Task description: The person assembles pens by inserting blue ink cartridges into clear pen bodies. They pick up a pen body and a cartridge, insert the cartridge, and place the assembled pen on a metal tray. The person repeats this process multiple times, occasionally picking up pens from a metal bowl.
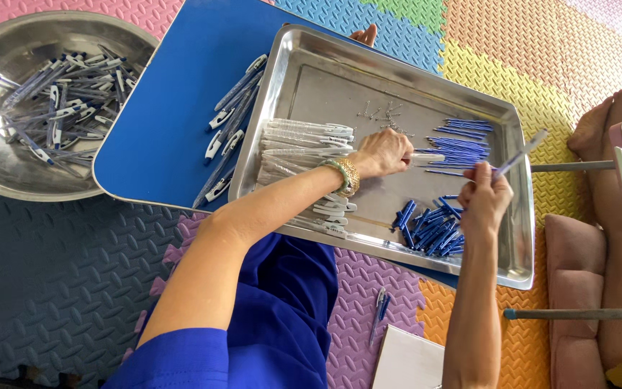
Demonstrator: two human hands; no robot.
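Hands meet at frame centre over the steel tray (520, 238). Left hand (381, 153) pinches a clear pen barrel (426, 157), long axis pointing right. Right hand (484, 198), just beside it, grips a blue-tipped pen (521, 151) angled toward upper right.

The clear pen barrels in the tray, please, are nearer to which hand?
Left. The left hand is beside the clear pen barrels; the right hand, holding a pen, is farther across the tray.

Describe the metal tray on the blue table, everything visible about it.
The tray is rectangular, shiny steel-looking, shallow with a raised rolled rim. It lies flat on the blue table, one corner overhanging. Inside lie clear pen barrels, blue refills, blue caps and small springs. The left hand and right hand work above it.
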